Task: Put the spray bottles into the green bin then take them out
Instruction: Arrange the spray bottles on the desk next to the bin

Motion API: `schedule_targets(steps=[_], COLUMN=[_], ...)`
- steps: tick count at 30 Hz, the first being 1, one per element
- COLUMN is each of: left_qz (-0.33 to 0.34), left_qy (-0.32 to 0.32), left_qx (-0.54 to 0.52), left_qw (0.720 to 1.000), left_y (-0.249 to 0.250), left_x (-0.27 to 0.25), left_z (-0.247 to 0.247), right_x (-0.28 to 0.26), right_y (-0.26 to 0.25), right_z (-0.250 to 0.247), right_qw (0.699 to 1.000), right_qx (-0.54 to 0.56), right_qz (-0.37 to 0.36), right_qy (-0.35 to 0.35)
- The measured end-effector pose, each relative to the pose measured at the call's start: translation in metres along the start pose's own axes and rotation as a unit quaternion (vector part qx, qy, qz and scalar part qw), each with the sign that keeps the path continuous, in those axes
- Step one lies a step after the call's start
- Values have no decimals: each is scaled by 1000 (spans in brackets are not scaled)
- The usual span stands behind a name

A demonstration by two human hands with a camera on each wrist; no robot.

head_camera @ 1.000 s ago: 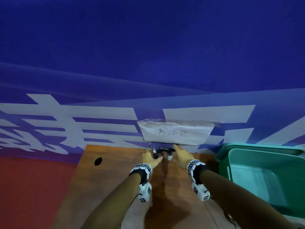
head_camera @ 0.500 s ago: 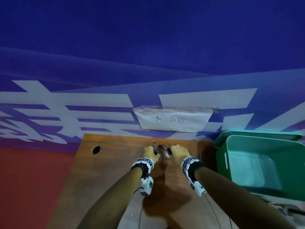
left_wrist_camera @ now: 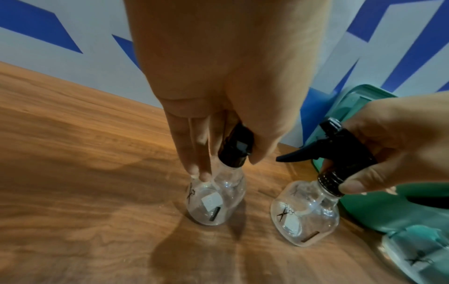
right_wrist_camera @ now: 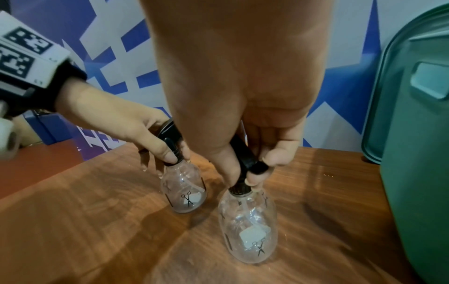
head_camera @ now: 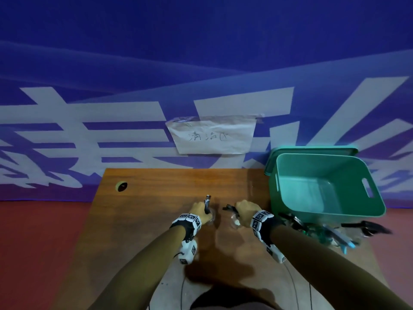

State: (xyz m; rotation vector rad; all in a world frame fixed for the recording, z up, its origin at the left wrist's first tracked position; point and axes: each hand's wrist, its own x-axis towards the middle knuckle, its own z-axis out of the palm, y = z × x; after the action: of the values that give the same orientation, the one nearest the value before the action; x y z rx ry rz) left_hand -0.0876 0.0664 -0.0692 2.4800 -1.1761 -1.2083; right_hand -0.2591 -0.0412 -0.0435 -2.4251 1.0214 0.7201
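The two clear round plastic spray bottles with black trigger heads had come back from the far edge of the brown wooden table [head_camera: 156, 220] toward its middle since the earlier frames, and stood upright side by side, apart, left of the green plastic bin [head_camera: 330, 189]. The left hand [left_wrist_camera: 218, 92] gripped the left bottle [left_wrist_camera: 213, 199] around its black head; the right hand [right_wrist_camera: 243, 115] clenched the neck and trigger of the right bottle [right_wrist_camera: 248, 226].

The bin stood empty at the table's right edge. Just in front of it lay a heap of more spray bottles [head_camera: 324, 231], blurred. Behind the table hung a blue-and-white banner with a taped paper note [head_camera: 212, 137] bearing handwritten characters, too unclear to read. Each bottle carried a small scissors mark and a white sticker.
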Motion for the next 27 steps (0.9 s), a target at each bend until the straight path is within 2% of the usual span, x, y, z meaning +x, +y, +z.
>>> schedule_targets(steps=[2, 4, 6, 8, 10, 12, 14, 15, 16, 18, 20, 21, 23, 27], left_qz=[-9, -31, -25, 47, 139, 215, 255, 259, 234, 135, 34, 8, 2, 33], left_qy=[4, 44, 98, 161, 213, 228, 229, 222, 201, 145, 71, 24, -36, -61], left_qx=[-24, -28, 63, 127, 128, 153, 195, 217, 231, 234, 168, 139, 131, 140], left_qw=[1000, 998, 993, 978, 959, 937, 919, 915, 923, 952, 983, 990, 991, 988], left_y=[1, 0, 2, 10, 20, 27, 29, 28, 28, 18, 3, -5, -14, -17], left_x=[-8, -14, -23, -40, -57, -72, -75, -72, -68, -55, -48, -45, -48, -58], left_z=[6, 13, 19, 23, 30, 42, 57, 63, 65, 67, 70, 74, 80, 86], right_x=[-6, -11, -13, -16, -17, -19, -20, -20, -21, -21, -21, -21, -21, -22], right_y=[1, 3, 4, 4, 4, 5, 6, 7, 7, 9, 11, 12, 12, 14], right_z=[4, 9, 13, 15, 16, 17, 18, 19, 20, 21, 22, 23, 22, 22], right_qw=[1000, 1000, 1000, 1000, 1000, 999, 999, 999, 999, 999, 999, 999, 999, 998], right_qx=[-2, 5, 10, 12, 11, 7, 7, 6, 4, 2, 2, 2, 5, 8], right_qz=[1, -2, -5, -8, -11, -19, -32, -36, -39, -39, -40, -41, -45, -53], right_qy=[-4, 1, 11, 20, 26, 29, 30, 30, 28, 26, 25, 25, 25, 28])
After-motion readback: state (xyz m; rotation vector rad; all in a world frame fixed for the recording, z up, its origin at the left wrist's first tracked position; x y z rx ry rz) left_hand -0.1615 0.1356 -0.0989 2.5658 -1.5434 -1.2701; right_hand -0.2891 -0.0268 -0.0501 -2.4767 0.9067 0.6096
